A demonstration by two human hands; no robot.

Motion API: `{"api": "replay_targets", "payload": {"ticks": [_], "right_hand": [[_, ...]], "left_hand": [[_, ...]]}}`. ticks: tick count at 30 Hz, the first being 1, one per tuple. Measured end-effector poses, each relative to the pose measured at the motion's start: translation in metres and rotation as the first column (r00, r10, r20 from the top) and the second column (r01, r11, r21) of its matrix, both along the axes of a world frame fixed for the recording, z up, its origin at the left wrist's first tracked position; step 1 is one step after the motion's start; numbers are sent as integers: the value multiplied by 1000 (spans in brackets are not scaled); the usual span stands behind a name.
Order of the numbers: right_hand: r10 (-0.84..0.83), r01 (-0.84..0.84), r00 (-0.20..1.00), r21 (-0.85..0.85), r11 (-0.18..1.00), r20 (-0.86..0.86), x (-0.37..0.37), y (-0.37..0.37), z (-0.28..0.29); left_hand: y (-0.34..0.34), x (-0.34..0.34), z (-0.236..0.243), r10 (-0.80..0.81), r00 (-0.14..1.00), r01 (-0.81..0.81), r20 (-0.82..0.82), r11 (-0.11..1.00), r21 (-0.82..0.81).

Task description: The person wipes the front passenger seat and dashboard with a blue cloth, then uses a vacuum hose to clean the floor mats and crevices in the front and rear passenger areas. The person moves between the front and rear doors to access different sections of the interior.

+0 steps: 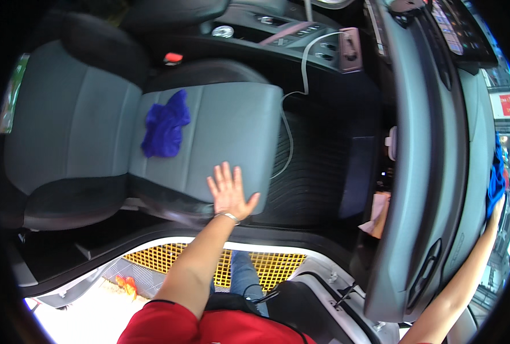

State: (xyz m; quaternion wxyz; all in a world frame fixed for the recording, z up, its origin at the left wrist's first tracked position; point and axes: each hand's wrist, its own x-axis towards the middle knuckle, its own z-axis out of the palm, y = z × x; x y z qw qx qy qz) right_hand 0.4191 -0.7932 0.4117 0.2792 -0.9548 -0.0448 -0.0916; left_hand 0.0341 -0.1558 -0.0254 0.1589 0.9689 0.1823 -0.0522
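Observation:
My left hand [231, 194] lies spread on the front of a grey car seat [232, 120], palm down and holding nothing. Farther back on that same cushion rests a crumpled purple cloth [166, 127]. At the far right, my right arm reaches past the dashboard [409, 172] toward the windshield. There my right hand [498, 207] has a bright blue cloth [497, 180]. The cloth covers most of its fingers, and the rim of the view squeezes that area.
A white cable [304, 69] runs from the centre console [349, 49] down to the ribbed black floor mat [318, 155]. The glovebox area holds some papers [376, 215]. A screen [458, 31] stands on the dashboard. Below the door sill is yellow floor grating [272, 266].

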Motion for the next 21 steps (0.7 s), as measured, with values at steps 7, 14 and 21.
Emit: {"api": "replay_targets", "payload": {"ticks": [7, 14, 21], "right_hand": [[91, 83, 874, -331, 940, 478, -159, 162, -43], [454, -351, 865, -387, 853, 215, -298, 543, -265], [242, -319, 943, -411, 854, -230, -374, 639, -393]], "left_hand": [[9, 2, 25, 7, 1000, -9, -14, 984, -176], [121, -97, 44, -74, 987, 106, 146, 968, -229], [179, -299, 25, -372, 928, 368, 16, 908, -199]]}}
